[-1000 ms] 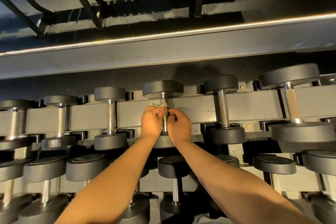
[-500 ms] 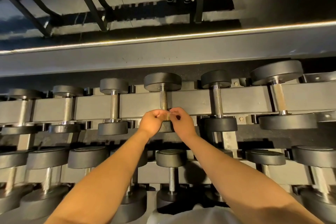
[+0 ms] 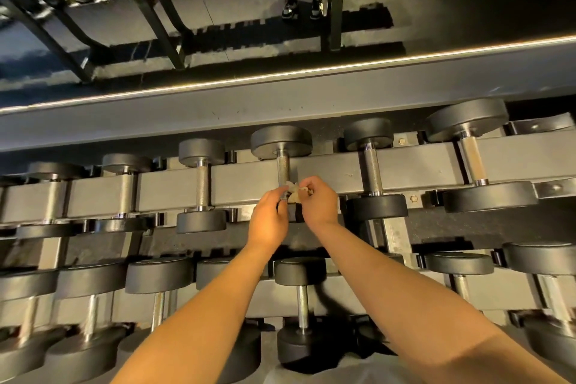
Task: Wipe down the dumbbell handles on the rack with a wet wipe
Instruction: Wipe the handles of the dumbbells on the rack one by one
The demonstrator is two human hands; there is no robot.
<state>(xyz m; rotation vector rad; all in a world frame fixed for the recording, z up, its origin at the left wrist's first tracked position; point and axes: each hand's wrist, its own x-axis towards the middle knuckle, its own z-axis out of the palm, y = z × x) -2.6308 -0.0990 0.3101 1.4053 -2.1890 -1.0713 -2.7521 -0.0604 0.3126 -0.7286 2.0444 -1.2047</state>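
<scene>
Wet wipe (image 3: 292, 190), judged soft, limp and light, is bunched against the near end of the middle dumbbell handle (image 3: 283, 169) on the upper rack (image 3: 243, 185); the left hand (image 3: 270, 223) curls its fingers round it, and the right hand (image 3: 318, 204) pinches its free edge.

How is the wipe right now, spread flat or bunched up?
Bunched up: the wet wipe is a small crumpled wad pinched between the left hand and right hand at the lower end of the dumbbell handle.

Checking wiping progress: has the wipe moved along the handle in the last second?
Yes. The wipe slid down the handle, away from the far head, toward the person.
</scene>
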